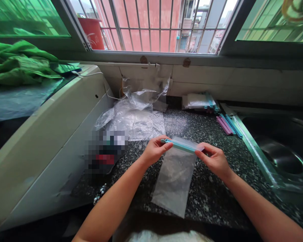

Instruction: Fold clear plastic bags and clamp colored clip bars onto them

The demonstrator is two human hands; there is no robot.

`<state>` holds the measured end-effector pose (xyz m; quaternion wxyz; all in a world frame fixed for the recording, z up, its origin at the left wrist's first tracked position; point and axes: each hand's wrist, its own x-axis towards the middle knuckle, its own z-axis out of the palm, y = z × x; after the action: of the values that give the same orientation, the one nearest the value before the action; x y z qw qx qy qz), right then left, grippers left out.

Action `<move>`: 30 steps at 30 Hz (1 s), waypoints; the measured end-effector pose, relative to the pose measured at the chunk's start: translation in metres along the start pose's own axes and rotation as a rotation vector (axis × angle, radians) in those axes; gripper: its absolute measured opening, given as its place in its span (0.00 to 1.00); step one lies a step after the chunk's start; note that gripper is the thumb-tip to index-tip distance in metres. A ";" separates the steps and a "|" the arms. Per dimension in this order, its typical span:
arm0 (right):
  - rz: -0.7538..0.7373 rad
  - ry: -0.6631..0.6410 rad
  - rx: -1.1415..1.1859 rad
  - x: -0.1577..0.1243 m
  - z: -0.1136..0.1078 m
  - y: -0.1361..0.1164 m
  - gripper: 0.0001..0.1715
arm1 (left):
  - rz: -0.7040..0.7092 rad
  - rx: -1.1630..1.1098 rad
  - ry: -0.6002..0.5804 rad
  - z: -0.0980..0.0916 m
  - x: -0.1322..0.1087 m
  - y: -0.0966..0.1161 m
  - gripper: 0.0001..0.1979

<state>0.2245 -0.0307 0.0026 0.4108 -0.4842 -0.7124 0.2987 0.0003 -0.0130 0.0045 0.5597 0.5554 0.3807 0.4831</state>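
Observation:
A light-blue bag clip (181, 145) lies across the top of a clear, flat plastic bag (175, 178). My left hand (156, 150) is closed on the clip's left end, thumb in front, with a small rounded tab poking out past the fingers. At the other end, my right hand (215, 160) pinches the clip's right end together with the bag's upper corner. The bag hangs down from the clip toward the counter's front edge and looks empty. Whether the clip is fully closed along its length cannot be made out.
Speckled dark counter (138, 183) under my hands. Crumpled clear plastic (138, 117) lies behind left, a blurred-out package (107, 153) nearer. Stacked clipped bags (198, 101) sit at the back; purple clips (224, 125) and blue clips (233, 126) lie beside the sink (280, 158).

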 end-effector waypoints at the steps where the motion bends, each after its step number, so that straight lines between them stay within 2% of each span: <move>1: -0.009 0.005 -0.015 0.000 0.000 0.000 0.19 | 0.012 0.012 -0.003 0.000 0.000 0.000 0.17; 14: -0.005 -0.002 -0.037 0.001 0.000 0.000 0.20 | -0.001 0.062 0.033 0.003 -0.001 0.003 0.20; 16: -0.005 0.013 -0.036 0.001 -0.001 0.000 0.20 | -0.011 0.074 0.005 0.002 0.000 0.001 0.21; 19: 0.007 0.060 0.017 0.001 -0.005 0.002 0.19 | -0.056 0.139 -0.136 0.000 0.001 -0.004 0.22; 25: 0.103 0.215 0.154 0.008 -0.017 0.013 0.19 | -0.297 0.346 -0.580 -0.001 -0.002 -0.009 0.22; 27: 0.118 0.261 0.168 0.010 -0.018 0.015 0.20 | -0.307 0.348 -0.620 -0.001 -0.003 -0.008 0.21; 30: 0.125 0.291 0.169 0.011 -0.018 0.015 0.19 | -0.278 0.344 -0.608 0.000 -0.004 -0.007 0.18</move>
<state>0.2448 -0.0142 0.0022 0.5294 -0.5296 -0.5862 0.3093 0.0003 -0.0167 -0.0030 0.6061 0.7022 0.3445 0.1444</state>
